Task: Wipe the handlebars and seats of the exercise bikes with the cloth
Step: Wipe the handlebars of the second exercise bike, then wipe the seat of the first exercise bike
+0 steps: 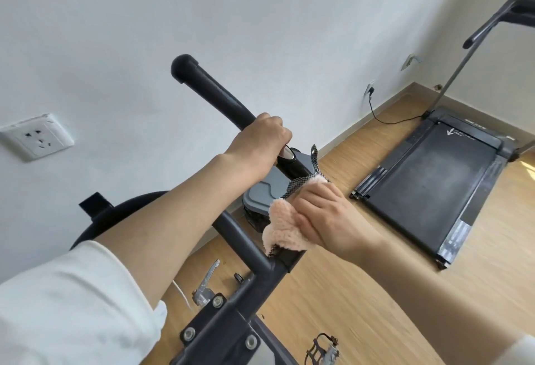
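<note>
Left hand [257, 140] grips the handlebar [214, 91] — right hand [321, 217] clutches the cloth [282, 225] around the near bar — its loose corner may snag the console [266, 191].

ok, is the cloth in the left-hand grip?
No, the pink cloth is bunched in the right-hand grip against the handlebar; the left-hand grip holds bare bar.
</note>
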